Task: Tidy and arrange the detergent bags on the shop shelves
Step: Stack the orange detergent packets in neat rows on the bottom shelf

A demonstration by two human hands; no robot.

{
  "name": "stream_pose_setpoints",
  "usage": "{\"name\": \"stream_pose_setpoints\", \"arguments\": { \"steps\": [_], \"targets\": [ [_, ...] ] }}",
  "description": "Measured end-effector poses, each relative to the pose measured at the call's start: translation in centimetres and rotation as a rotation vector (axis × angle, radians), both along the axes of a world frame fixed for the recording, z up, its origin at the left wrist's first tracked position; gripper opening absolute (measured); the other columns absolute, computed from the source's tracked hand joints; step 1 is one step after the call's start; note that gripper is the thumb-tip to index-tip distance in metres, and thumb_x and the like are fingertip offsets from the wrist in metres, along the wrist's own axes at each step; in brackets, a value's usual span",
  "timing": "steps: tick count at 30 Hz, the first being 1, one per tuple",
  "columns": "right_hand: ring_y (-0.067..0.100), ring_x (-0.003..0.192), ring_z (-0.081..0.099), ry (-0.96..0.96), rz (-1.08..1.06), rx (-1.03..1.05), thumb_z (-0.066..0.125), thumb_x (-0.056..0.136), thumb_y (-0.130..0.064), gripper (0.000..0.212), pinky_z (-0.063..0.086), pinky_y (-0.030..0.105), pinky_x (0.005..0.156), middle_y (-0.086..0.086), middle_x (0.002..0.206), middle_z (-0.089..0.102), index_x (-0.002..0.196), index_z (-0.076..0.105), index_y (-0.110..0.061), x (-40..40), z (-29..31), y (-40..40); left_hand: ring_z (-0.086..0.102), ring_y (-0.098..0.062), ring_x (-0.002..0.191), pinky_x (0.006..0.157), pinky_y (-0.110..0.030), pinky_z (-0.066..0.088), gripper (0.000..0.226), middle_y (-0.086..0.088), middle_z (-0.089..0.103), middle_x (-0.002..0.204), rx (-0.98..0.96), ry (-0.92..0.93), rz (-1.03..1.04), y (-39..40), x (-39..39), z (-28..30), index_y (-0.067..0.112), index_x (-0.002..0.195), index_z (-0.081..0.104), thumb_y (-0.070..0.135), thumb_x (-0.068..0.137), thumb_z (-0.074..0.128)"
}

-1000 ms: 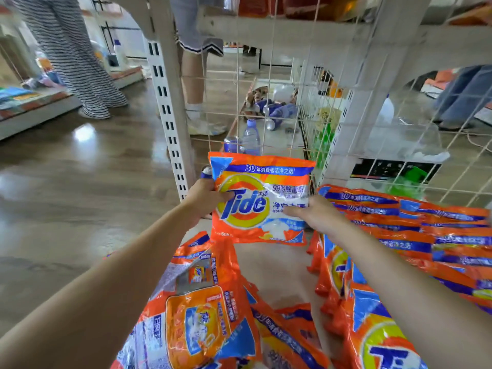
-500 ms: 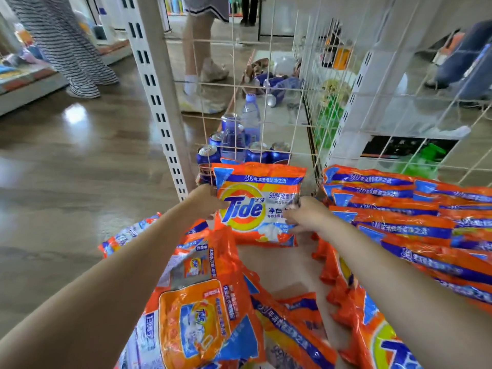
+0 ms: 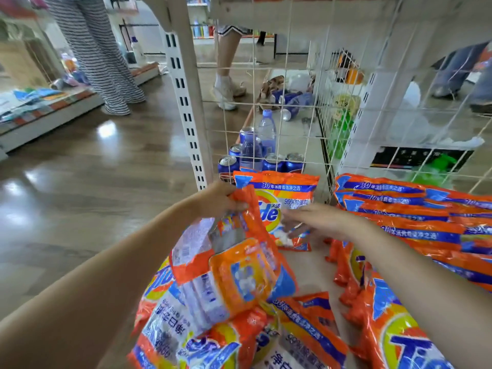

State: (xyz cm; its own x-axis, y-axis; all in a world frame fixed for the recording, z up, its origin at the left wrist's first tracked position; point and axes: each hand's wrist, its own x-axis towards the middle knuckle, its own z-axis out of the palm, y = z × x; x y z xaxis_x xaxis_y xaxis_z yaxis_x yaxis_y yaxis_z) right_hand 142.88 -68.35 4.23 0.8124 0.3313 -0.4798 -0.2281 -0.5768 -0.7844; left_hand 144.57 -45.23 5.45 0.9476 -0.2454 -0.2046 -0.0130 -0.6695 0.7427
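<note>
Upright bag (image 3: 282, 198), now beyond hands (image 3: 314, 222).

upright bag (image 3: 282, 201): shelf rear, against wire grid (image 3: 292, 102)
stacked bags (image 3: 415, 217): right
loose pile (image 3: 229, 302): front-left
cans (image 3: 271, 162): behind grid

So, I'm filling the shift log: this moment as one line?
left hand: grips back-side-up bag by top edge | right hand: open, over placed bag | shelf: more bags loose

Two hands (image 3: 221, 201), five cans (image 3: 228, 164), two bottles (image 3: 267, 130)
</note>
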Motion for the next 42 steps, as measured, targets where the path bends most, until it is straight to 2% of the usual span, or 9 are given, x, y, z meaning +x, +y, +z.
{"name": "stream_pose_setpoints", "arguments": {
  "steps": [7,11,17,22,28,30,34,38,42],
  "targets": [
    [0.018,0.101,0.066,-0.123,0.102,0.116,0.076,0.077,-0.022,0.03,0.05,0.035,0.096,0.003,0.107,0.071,0.105,0.068,-0.013,-0.5,1.2,1.3,0.05,-0.011,0.053,0.052,-0.023,0.039,0.012,0.001,0.059,0.059,-0.104,-0.356,0.17,-2.3,0.4,3.0,0.01,0.079,0.065,0.02,0.086,0.067],
    [0.02,0.075,0.061,-0.253,-0.227,0.123,0.068,0.078,-0.006,0.014,0.047,0.029,0.068,0.008,0.08,0.066,0.091,0.07,0.0,-0.2,2.1,1.5,0.056,-0.024,0.101,0.086,-0.03,0.043,0.082,-0.008,0.058,0.105,0.05,-0.433,0.1,-2.8,0.6,2.5,0.008,0.113,0.06,0.066,0.055,0.066],
    [0.009,0.028,0.05,-0.085,-0.735,0.447,0.058,0.084,-0.003,0.018,0.043,0.019,0.031,0.001,0.036,0.052,0.067,0.054,-0.01,0.0,5.2,-0.2,0.047,-0.022,0.122,0.104,-0.034,0.038,0.099,-0.005,0.046,0.133,0.254,-0.195,-0.238,-5.5,-2.6,-0.1,0.021,0.138,0.036,0.052,0.058,0.084],
    [0.02,0.044,0.065,-0.044,-0.667,0.702,0.052,0.095,-0.016,0.02,0.055,0.03,0.041,0.015,0.054,0.065,0.083,0.056,-0.001,0.2,7.9,-0.2,0.056,-0.013,0.074,0.058,-0.018,0.04,0.053,0.002,0.058,0.093,-0.029,-0.421,0.17,-6.8,-2.7,1.0,0.012,0.113,0.044,0.026,0.074,0.076],
    [0.017,0.065,0.061,-0.241,-0.567,0.277,0.062,0.084,-0.051,0.037,0.053,0.043,0.074,0.001,0.066,0.063,0.08,0.063,-0.014,-0.2,4.9,-2.8,0.062,-0.011,0.044,0.041,-0.02,0.049,0.012,0.001,0.068,0.059,-0.72,-0.035,0.315,-4.2,-1.5,6.0,0.01,0.099,0.059,0.014,0.087,0.059],
    [0.013,0.072,0.066,-0.031,-0.457,0.524,0.051,0.088,-0.054,0.035,0.053,0.032,0.074,-0.004,0.074,0.069,0.088,0.066,-0.023,-1.0,4.3,-3.1,0.059,-0.012,0.039,0.038,-0.017,0.047,0.014,-0.003,0.065,0.056,-0.818,0.118,0.27,-3.4,-1.4,7.4,0.01,0.092,0.058,0.021,0.084,0.059],
    [0.013,0.075,0.071,0.099,-0.307,0.76,0.068,0.072,-0.034,0.026,0.057,0.024,0.064,0.003,0.09,0.074,0.092,0.072,-0.017,-0.9,3.2,-3.2,0.066,-0.018,0.051,0.048,-0.027,0.056,0.02,-0.009,0.071,0.072,-0.604,0.22,0.227,-2.4,-1.4,5.5,0.009,0.106,0.058,0.016,0.088,0.057],
    [0.019,0.079,0.072,0.01,-0.368,0.515,0.091,0.051,-0.015,0.091,0.056,0.026,0.059,0.015,0.11,0.066,0.128,0.043,-0.004,-0.5,1.0,-3.0,0.069,-0.027,0.072,0.075,-0.044,0.058,0.036,-0.011,0.073,0.094,-0.492,0.244,0.206,-1.8,-1.5,3.1,0.02,0.115,0.057,0.017,0.081,0.069],
    [0.01,0.062,0.069,-0.149,-0.449,0.534,0.073,0.078,-0.005,0.034,0.053,0.022,0.052,0.003,0.084,0.071,0.108,0.056,-0.007,-0.4,1.3,-2.4,0.07,-0.02,0.063,0.064,-0.035,0.06,0.018,-0.003,0.074,0.08,-0.539,0.217,0.236,-1.7,-1.1,2.8,0.021,0.099,0.062,0.018,0.083,0.07]
  ]
}}
